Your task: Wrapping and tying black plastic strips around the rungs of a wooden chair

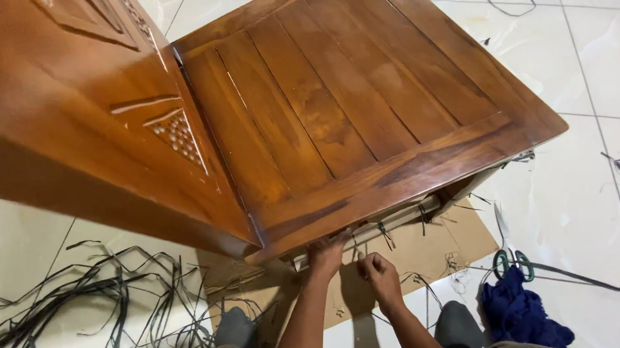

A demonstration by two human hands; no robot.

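Glossy white tiled floor [608, 89], littered with dark strips [71, 314], cardboard sheets [411, 255], blue cloth [524, 312].

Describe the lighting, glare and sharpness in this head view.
Head view: even indoor light; glossy sheen on the wooden cabinet; soft reflections on the white floor tiles; shadow under the cabinet edge darkens both hands, left hand and right hand; near-left cabinet corner slightly blurred.

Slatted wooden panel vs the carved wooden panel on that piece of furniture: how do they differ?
The slatted brown wooden panel is made of plain flat boards inside a frame; the carved brown wooden panel has raised relief and a dotted triangle. The slatted one faces the camera squarely; the carved one slopes away to the left. Both share a glossy reddish-brown varnish and meet along one edge.
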